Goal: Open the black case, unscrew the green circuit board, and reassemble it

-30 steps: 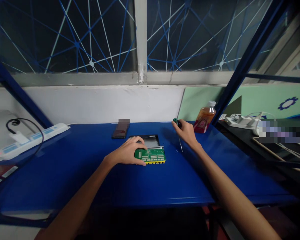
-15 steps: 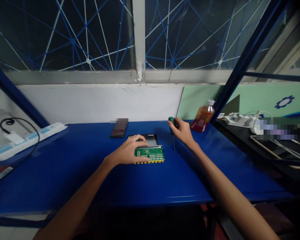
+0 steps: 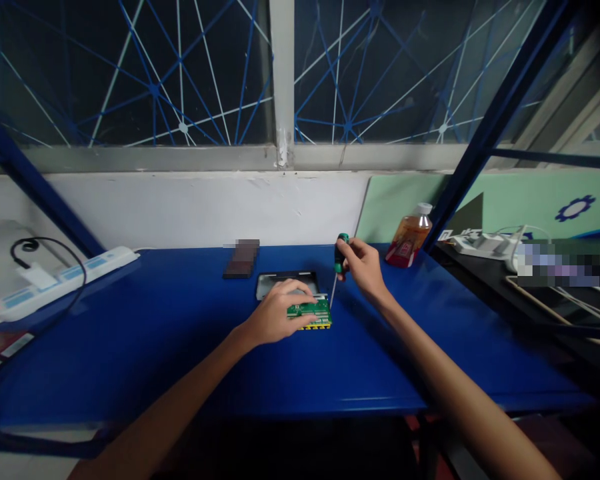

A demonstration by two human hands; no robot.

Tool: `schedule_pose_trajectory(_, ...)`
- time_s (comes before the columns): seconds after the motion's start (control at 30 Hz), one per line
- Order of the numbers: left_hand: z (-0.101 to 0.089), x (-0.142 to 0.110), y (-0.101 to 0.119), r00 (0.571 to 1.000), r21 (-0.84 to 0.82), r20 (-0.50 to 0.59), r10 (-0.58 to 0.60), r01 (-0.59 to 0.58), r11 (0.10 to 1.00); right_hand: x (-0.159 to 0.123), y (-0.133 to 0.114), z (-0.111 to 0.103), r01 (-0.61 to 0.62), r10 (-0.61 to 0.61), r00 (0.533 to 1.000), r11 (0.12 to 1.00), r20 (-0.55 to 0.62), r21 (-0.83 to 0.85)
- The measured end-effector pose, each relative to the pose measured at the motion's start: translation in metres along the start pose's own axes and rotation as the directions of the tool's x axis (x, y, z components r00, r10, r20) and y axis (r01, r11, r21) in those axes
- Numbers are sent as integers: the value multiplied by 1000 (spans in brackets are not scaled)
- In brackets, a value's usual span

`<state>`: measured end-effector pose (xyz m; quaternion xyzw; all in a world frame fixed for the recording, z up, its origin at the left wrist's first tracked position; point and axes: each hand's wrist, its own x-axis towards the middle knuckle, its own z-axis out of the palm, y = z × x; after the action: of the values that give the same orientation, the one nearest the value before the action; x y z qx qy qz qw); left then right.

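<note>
A green circuit board (image 3: 323,309) with yellow connectors along its near edge rests on the blue table. My left hand (image 3: 283,310) grips it from the left, the thumb at the near side and the fingers over the far side, covering its left part. In my right hand (image 3: 363,263) is a screwdriver (image 3: 342,255) with a green and black handle, held nearly upright. Its thin shaft slants down to the board's right edge; whether the tip touches cannot be made out. Just behind the board lies a shallow black-rimmed casing (image 3: 266,285), partly hidden by my left hand.
Behind the casing lies a dark phone (image 3: 242,259). A drink bottle (image 3: 410,237) stands at the back right by the blue frame post. On the left is a white power strip (image 3: 63,283) with a plugged black cable. The blue table (image 3: 330,373) ends at a near edge.
The screwdriver has swung so its tip moved left, from over the table to the board's right edge. My left hand has slid right along the board, baring more of the casing.
</note>
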<state>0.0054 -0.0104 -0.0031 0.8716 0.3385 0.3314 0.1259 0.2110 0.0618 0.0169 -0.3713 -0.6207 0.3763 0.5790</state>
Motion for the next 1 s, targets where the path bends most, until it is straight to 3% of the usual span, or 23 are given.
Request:
schedule_pose_trajectory(0.17, 6, -1, -1, 1000, -42, -15, -19, 19, 999, -5, -8, 12, -71, 64, 997, 984, 51, 161)
schedule_pose_trajectory(0.63, 6, -1, -8, 994, -31, -104, -46, 43, 999, -8, -12, 12, -61, 62, 998, 989, 2, 137)
schedule_pose_trajectory(1.0, 4, 2, -11, 966, -80, -227, -123, 108, 991, -10, -20, 10, 37, -33, 999, 995, -38, 94)
